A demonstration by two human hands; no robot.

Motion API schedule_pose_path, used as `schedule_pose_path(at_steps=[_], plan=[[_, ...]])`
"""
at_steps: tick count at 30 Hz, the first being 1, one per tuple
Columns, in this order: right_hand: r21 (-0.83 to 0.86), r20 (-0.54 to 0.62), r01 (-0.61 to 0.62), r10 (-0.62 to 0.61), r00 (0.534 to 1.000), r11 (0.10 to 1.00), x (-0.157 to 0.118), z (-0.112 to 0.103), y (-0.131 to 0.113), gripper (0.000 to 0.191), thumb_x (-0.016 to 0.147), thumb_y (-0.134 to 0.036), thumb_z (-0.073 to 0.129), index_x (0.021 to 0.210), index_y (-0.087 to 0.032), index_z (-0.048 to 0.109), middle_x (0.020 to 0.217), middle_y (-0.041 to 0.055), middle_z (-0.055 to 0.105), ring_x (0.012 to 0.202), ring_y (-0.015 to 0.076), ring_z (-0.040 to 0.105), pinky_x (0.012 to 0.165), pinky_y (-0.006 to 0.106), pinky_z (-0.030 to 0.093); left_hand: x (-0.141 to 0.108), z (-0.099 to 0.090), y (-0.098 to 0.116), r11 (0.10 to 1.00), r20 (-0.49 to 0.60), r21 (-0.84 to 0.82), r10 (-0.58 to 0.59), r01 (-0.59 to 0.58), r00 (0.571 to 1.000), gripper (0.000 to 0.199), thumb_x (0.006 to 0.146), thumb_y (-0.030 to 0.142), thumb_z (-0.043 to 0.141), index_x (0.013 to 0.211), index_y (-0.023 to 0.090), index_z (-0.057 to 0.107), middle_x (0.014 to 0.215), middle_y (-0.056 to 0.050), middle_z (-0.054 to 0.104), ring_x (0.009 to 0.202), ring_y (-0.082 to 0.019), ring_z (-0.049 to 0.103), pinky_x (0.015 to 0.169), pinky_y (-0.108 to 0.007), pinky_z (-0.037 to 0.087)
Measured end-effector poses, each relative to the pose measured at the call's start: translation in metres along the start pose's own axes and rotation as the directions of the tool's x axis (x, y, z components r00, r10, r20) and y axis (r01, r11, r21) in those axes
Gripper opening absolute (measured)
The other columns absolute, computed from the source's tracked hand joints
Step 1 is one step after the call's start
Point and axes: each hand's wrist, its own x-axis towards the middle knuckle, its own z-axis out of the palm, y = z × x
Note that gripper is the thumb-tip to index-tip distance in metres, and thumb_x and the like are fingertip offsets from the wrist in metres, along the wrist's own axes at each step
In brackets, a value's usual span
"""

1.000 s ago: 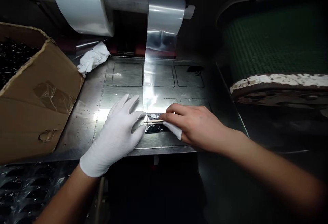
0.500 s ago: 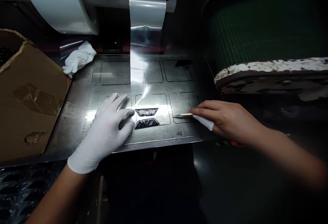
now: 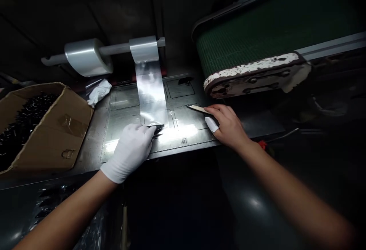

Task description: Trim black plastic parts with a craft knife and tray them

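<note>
My left hand (image 3: 130,149), in a white glove, is closed at the thumb and fingers on a small glossy black part (image 3: 159,129). The part is at the lower end of a clear film strip (image 3: 151,86), over the metal plate (image 3: 123,109). Whether film and part touch I cannot tell. In my right hand (image 3: 227,124) is a slim pen-like tool with a pale handle (image 3: 197,108) and a dark tip, pointing left above the plate. A white cover wraps a finger of this bare hand. The second black part is not clearly visible.
A cardboard box (image 3: 81,137) full of black pieces stands at left, beside a crumpled white cloth (image 3: 100,92). Behind, a film roll (image 3: 84,57) hangs on a bar. A green conveyor belt (image 3: 246,32) juts in at right. Plastic-wrapped black parts (image 3: 51,200) lie lower left.
The view has shifted. My left hand has gone from resting beside two black parts to gripping one at the film's end. My right hand still holds the tool, now farther back on the plate.
</note>
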Motion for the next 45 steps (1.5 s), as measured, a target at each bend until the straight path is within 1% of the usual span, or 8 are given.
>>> schedule_pose_path(at_steps=[5, 8, 14, 20, 27, 37, 42, 45], plan=[[0.151, -0.172, -0.04, 0.066, 0.983, 0.988, -0.032, -0.005, -0.039, 0.031, 0.099, -0.019, 0.061, 0.129, -0.019, 0.068, 0.122, 0.0147, 0.066, 0.114, 0.0318, 0.062, 0.099, 0.05, 0.053, -0.015, 0.011, -0.001, 0.999, -0.087, -0.027, -0.042, 0.04, 0.995, 0.023, 0.093, 0.005, 0.05, 0.099, 0.015, 0.07, 0.087, -0.009, 0.07, 0.083, -0.027, 0.063, 0.08, -0.043, 0.048], [0.265, -0.086, 0.019, 0.004, 0.996, 0.964, -0.03, 0.0, -0.07, 0.03, 0.1, -0.015, 0.06, 0.128, -0.02, 0.07, 0.116, 0.0131, 0.066, 0.11, 0.0293, 0.06, 0.093, 0.047, 0.053, -0.023, 0.019, 0.001, 0.998, -0.138, -0.051, -0.051, 0.044, 0.989, 0.02, 0.096, 0.008, 0.051, 0.097, 0.016, 0.07, 0.092, -0.01, 0.07, 0.091, -0.027, 0.064, 0.084, -0.042, 0.048], [0.382, 0.121, 0.157, -0.217, 0.969, 0.911, 0.019, 0.023, -0.107, 0.034, 0.094, -0.006, 0.059, 0.117, -0.02, 0.08, 0.104, 0.011, 0.065, 0.099, 0.0255, 0.055, 0.084, 0.041, 0.051, -0.03, 0.027, 0.004, 0.996, -0.221, -0.07, -0.075, 0.061, 0.972, 0.023, 0.101, 0.011, 0.05, 0.1, 0.018, 0.071, 0.094, -0.009, 0.07, 0.09, -0.027, 0.061, 0.082, -0.043, 0.045], [0.35, 0.269, 0.15, -0.253, 0.929, 0.925, 0.037, 0.036, -0.109, 0.045, 0.081, 0.002, 0.064, 0.113, -0.023, 0.083, 0.1, 0.0078, 0.064, 0.095, 0.023, 0.054, 0.084, 0.038, 0.047, -0.032, 0.028, 0.001, 0.99, -0.269, -0.108, -0.122, 0.096, 0.955, 0.024, 0.102, 0.012, 0.05, 0.101, 0.019, 0.073, 0.097, -0.008, 0.069, 0.092, -0.027, 0.057, 0.084, -0.044, 0.043], [0.319, 0.262, 0.129, -0.219, 0.94, 0.939, 0.038, 0.036, -0.099, 0.05, 0.076, 0.005, 0.059, 0.113, -0.019, 0.082, 0.099, 0.0086, 0.064, 0.095, 0.0237, 0.054, 0.084, 0.038, 0.046, -0.02, 0.029, -0.001, 0.983, -0.269, -0.153, -0.142, 0.103, 0.953, 0.023, 0.102, 0.013, 0.051, 0.095, 0.019, 0.073, 0.094, -0.008, 0.068, 0.088, -0.025, 0.056, 0.083, -0.044, 0.043], [0.209, 0.407, 0.202, -0.273, 0.872, 0.957, 0.034, 0.03, -0.095, 0.065, 0.074, 0.005, 0.057, 0.129, -0.022, 0.077, 0.102, 0.0102, 0.066, 0.096, 0.026, 0.053, 0.082, 0.039, 0.043, -0.03, 0.021, -0.009, 0.979, -0.261, -0.182, -0.134, 0.088, 0.956, 0.022, 0.101, 0.011, 0.053, 0.099, 0.02, 0.073, 0.093, -0.007, 0.071, 0.088, -0.026, 0.06, 0.079, -0.045, 0.045], [0.248, 0.352, 0.213, -0.292, 0.889, 0.945, 0.033, 0.033, -0.089, 0.064, 0.072, 0.007, 0.056, 0.125, -0.022, 0.078, 0.099, 0.0098, 0.066, 0.093, 0.0257, 0.054, 0.08, 0.04, 0.045, -0.047, 0.014, -0.016, 0.956, -0.296, -0.286, -0.148, 0.06, 0.944, 0.021, 0.099, 0.01, 0.059, 0.106, 0.023, 0.073, 0.097, -0.007, 0.071, 0.093, -0.026, 0.065, 0.083, -0.047, 0.053], [0.39, 0.192, 0.183, -0.274, 0.942, 0.902, 0.023, 0.029, -0.094, 0.052, 0.082, 0.005, 0.054, 0.122, -0.019, 0.076, 0.101, 0.0106, 0.067, 0.094, 0.0247, 0.058, 0.081, 0.041, 0.049, -0.066, 0.012, -0.008, 0.9, -0.401, -0.43, -0.266, 0.077, 0.877, 0.03, 0.095, 0.007, 0.067, 0.117, 0.027, 0.071, 0.127, -0.01, 0.068, 0.122, -0.032, 0.064, 0.104, -0.058, 0.054]])
